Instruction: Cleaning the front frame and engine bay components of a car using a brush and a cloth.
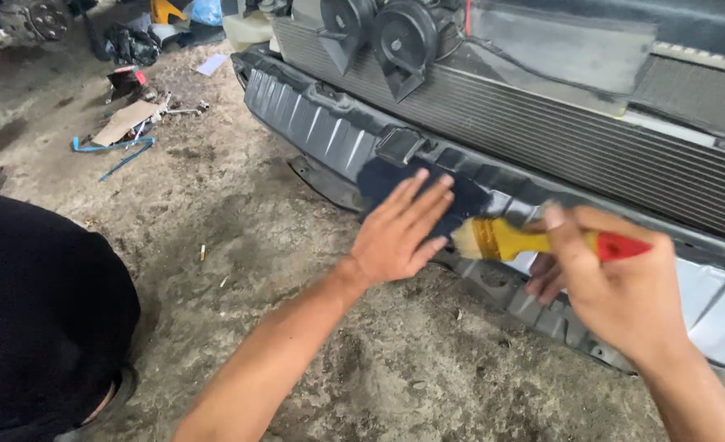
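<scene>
I hold a paintbrush [534, 240] in my right hand [616, 286]. My fingers are curled shut around its handle. The brush lies almost flat, and its long way runs from side to side. The pale bristle end points to nine o'clock, toward my other hand, and the red tip of the handle points to three o'clock. The handle is yellow, smooth and shiny, and the bristles are short, soft and cream-coloured. The bristles sit right next to the edge of my left palm, against the car part. My left hand [399, 233] is open and flat, with the fingers straight and close together, pointing to about one o'clock. It presses on a dark cloth [395, 180] that lies on the bumper beam [321, 123]. The cloth looks soft and a bit crumpled. The bumper beam is long, dark grey and hard, with many little ribs along it, and it runs from eleven o'clock down to four o'clock. At the four o'clock end it looks lighter and shinier. Above it, at one o'clock, is the radiator [559, 139], made of lots of thin lines. Two round black horns [403, 37] hang at twelve o'clock. The ground [240, 229] is rough, dusty and grey, and bits of scrap [129, 123] lie at ten o'clock.
</scene>
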